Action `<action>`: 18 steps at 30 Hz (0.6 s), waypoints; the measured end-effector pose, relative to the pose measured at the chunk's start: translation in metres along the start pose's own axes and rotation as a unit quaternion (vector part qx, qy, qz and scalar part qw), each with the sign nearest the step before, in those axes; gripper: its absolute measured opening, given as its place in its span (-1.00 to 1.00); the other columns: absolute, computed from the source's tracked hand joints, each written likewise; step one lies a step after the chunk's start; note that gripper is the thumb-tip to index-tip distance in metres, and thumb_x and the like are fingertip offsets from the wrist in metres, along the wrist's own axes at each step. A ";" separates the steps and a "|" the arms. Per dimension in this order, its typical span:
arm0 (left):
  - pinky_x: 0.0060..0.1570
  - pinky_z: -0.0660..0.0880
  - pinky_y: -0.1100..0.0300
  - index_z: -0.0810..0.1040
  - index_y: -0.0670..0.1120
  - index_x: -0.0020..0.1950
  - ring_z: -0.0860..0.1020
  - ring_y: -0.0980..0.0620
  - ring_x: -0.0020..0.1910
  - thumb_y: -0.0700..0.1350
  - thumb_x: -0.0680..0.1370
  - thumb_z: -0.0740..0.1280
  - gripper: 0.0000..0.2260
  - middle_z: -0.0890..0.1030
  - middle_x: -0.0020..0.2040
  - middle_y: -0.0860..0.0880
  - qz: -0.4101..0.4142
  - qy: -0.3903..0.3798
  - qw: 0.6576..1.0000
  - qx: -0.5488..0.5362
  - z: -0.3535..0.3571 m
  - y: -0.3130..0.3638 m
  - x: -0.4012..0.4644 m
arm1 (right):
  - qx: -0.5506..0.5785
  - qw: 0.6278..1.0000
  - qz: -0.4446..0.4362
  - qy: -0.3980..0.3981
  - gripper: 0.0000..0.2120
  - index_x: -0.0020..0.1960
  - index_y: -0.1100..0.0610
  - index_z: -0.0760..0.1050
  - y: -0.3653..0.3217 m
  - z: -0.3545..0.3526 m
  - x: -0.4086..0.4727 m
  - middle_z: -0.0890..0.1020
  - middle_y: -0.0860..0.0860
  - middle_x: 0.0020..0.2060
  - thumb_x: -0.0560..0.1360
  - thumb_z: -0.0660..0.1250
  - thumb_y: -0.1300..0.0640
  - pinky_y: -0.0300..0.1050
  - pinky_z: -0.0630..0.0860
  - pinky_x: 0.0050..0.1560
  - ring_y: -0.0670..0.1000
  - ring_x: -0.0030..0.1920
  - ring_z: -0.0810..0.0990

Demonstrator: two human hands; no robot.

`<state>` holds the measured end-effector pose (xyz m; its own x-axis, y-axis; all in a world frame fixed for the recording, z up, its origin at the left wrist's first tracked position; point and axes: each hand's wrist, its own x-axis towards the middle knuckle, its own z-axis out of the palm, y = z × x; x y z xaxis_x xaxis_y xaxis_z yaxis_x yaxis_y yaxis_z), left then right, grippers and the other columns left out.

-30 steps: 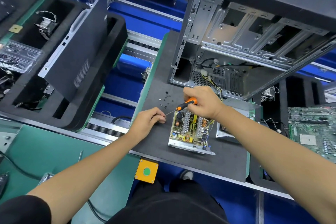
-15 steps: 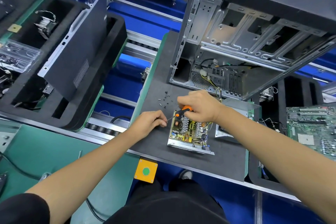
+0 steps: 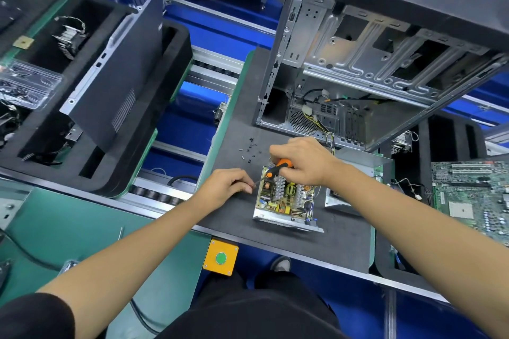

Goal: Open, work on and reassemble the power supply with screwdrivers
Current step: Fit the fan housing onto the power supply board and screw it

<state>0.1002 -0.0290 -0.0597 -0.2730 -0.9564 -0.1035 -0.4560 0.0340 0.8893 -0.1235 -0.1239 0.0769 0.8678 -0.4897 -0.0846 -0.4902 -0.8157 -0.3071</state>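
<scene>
Power supply point(image 3: 285, 199) lies lid off on the dark mat of the desk point(image 3: 239, 224), circuit board up, near the front edge. Its metal cover point(image 3: 355, 173) rests just to the right. The open computer case point(image 3: 344, 77) stands behind.

Right hand point(image 3: 300, 161) curls round the orange handle of the screwdriver point(image 3: 276, 168), over the supply's far left corner; shaft slants down and left, off the board. Left hand point(image 3: 224, 186) rests on the mat just beside the supply, thumb and fingertips pinched at the shaft's tip. Looks like a small screw is being set on the bit, but the screw itself is too small to make out.

Loose screws point(image 3: 249, 150) lie scattered on the mat behind the left hand, apart from one another.

Risks, as judged from here:
- A screw balanced on the bit could drop in transit and fall among the coils and heat sinks; it would be hard to find and a short hazard.
- The tip sits near bare board; a slip sideways could gouge a component.
- The scattered screws have no tray; a wrist brushing them could send them off the mat toward the rollers to the left.
- Supply is not held down; driving force could skid it.
</scene>
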 end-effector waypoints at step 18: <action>0.13 0.56 0.29 0.57 0.20 0.04 0.66 0.21 0.03 -0.20 0.56 0.47 -0.72 0.72 -0.02 0.16 -0.015 -0.022 0.999 -0.024 0.001 0.004 -0.006 | -0.019 1.000 -0.004 0.006 -0.88 -0.17 0.02 0.36 -0.005 0.002 -0.003 0.40 -0.13 -0.44 0.35 0.12 0.02 -0.11 0.17 -0.30 0.10 -0.38 0.39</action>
<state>0.0990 -0.0227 -0.0560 -0.2975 -0.9432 -0.1482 -0.4241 -0.0086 0.9056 -0.1239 -0.1181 0.0772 0.8704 -0.4874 -0.0702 -0.4869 -0.8305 -0.2706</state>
